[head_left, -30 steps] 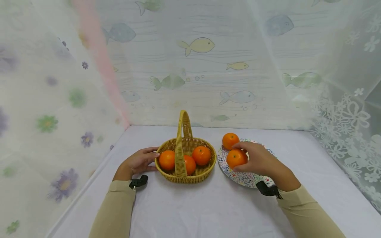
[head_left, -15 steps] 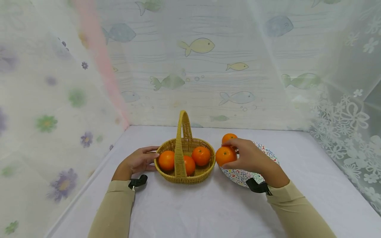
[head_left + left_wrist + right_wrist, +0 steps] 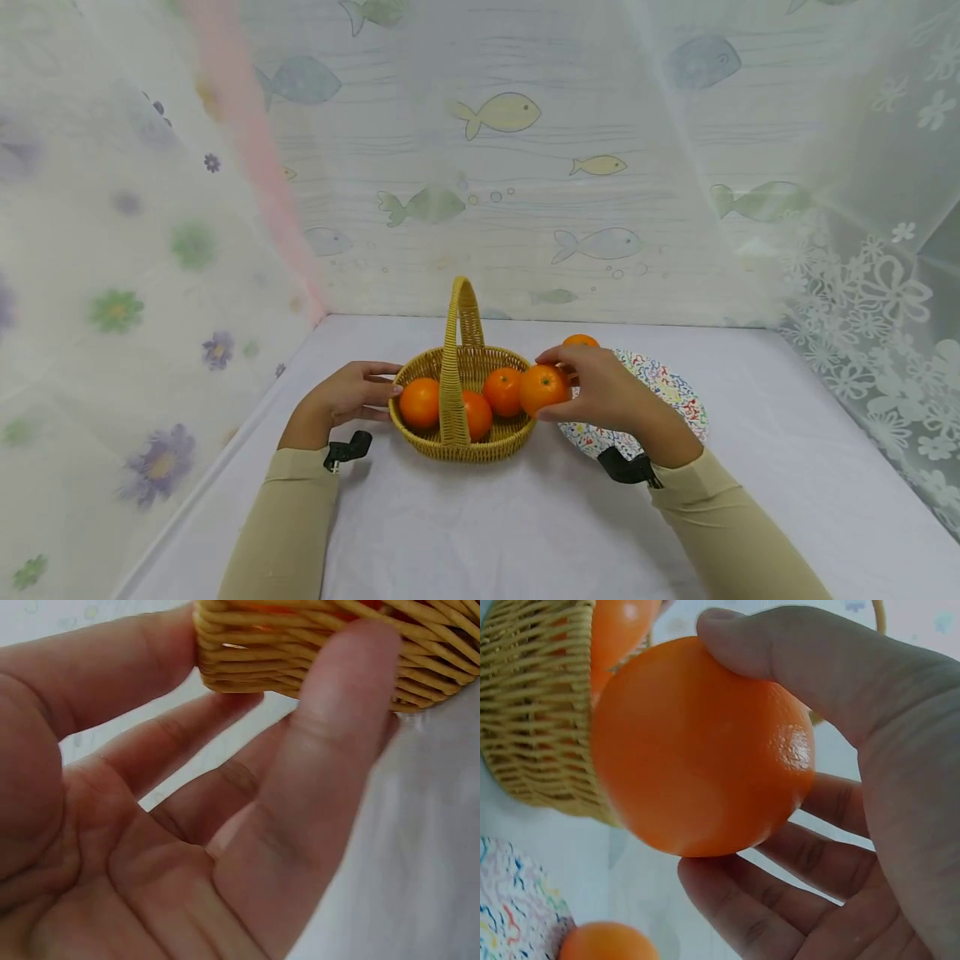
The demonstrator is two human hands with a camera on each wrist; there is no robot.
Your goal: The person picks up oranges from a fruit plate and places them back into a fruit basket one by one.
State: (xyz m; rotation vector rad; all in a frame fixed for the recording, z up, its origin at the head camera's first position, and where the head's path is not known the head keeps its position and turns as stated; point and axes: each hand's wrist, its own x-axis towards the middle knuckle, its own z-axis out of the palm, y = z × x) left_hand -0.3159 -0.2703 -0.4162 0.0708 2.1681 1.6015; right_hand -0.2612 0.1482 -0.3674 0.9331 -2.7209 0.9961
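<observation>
My right hand [image 3: 611,392] grips an orange [image 3: 545,390] between thumb and fingers, at the right rim of a yellow wicker basket [image 3: 487,452]. In the right wrist view this held orange [image 3: 697,750] overlaps the basket's edge. Several oranges lie inside: one on the left [image 3: 420,403], one in the middle [image 3: 477,416] partly behind the handle, and one on the right [image 3: 501,392]. My left hand [image 3: 347,396] touches the basket's left end with nearly straight fingers. The left wrist view shows its fingers [image 3: 292,787] against the woven side [image 3: 255,664].
A round plate [image 3: 678,400] with a multicoloured pattern lies right of the basket. Another orange [image 3: 581,341] is at its far left edge, mostly hidden behind my right hand. A white cloth [image 3: 480,533] covers the table, with a fish-printed curtain [image 3: 495,208] behind.
My right hand has carried the orange leftward from over the plate to the basket's right rim. The left hand has stayed at the basket's left end.
</observation>
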